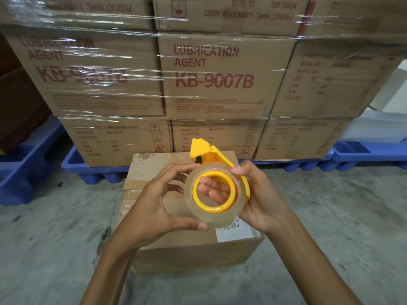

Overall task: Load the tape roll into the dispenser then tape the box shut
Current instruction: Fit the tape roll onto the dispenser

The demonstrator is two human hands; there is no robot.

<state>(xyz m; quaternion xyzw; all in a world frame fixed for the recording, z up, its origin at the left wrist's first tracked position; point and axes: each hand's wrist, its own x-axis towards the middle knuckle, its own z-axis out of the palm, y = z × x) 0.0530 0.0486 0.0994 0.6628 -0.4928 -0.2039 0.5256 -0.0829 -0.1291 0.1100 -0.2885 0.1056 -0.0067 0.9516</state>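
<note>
A grey concrete floor [55, 249] runs beneath a wall of shrink-wrapped cartons [211, 80] on blue pallets [33, 168]. The clear tape roll [211, 192] sits on the yellow dispenser [204, 154] hub, held above the cardboard box [187, 249] (flaps closed). The left hand [154, 205] grips the roll's rim; the right hand [257, 199] clasps the dispenser, fingers showing through the core.

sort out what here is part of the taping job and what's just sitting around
Part of the job:
- clear tape roll
- yellow dispenser
- cardboard box below the hands
- left hand and right hand, both holding the roll and dispenser

Just there:
- shrink-wrapped stack of cartons
- blue pallets
- concrete floor
</note>
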